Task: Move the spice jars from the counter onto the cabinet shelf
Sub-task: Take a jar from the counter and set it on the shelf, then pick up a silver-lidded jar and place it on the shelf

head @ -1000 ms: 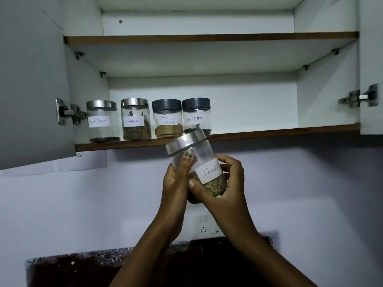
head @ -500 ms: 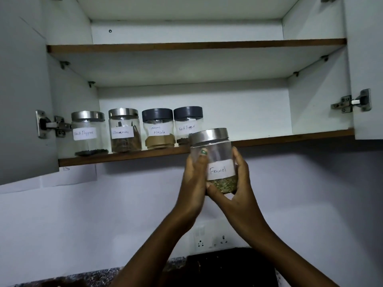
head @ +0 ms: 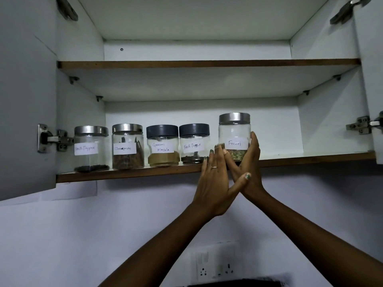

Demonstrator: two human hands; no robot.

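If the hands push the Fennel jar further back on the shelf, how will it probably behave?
The Fennel jar looks mostly empty, with seeds only at the bottom, so it is probably light and would slide easily. Its smooth clear wall may be slippery. It stands taller than its neighbours, so a push near the steel lid might tip it; the left hand and right hand sit low.

Both hands (head: pixel 215 179) (head: pixel 249 162) raised, wrists crossed, fingers cupped.

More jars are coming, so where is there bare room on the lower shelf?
The wooden-edged lower shelf is bare between the steel-lidded Fennel jar and the cabinet's right wall. Left of it, four labelled jars stand packed closely.
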